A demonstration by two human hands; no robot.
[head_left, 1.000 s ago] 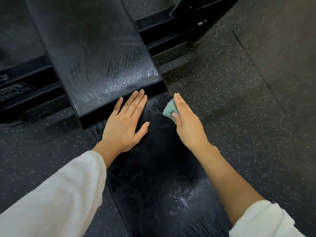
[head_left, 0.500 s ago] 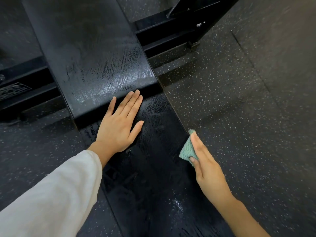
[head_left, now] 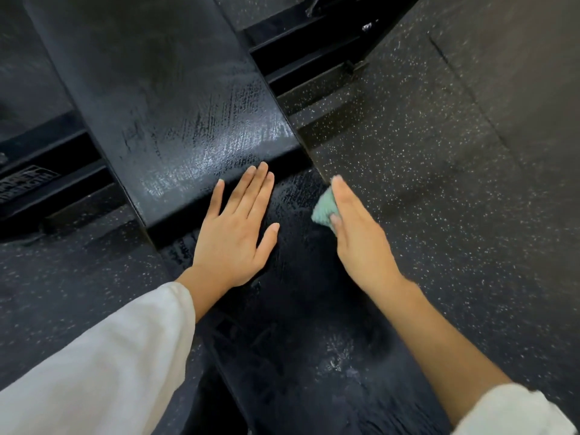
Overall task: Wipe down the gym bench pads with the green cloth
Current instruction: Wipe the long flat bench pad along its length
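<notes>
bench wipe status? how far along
Looks done: the back pad shows wet streaks at its near end. In hand: the right hand holds the green cloth at the right edge of the seat pad; the left hand lies flat on that pad. Left: the seat pad under the left hand and its patchy near end; the back pad's far end, unclear.

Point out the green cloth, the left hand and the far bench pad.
green cloth (head_left: 322, 209): head view, middle of the bunched fabric that shows.
left hand (head_left: 233, 238): head view, back of the hand.
far bench pad (head_left: 175, 98): head view, its bare top surface.
</notes>
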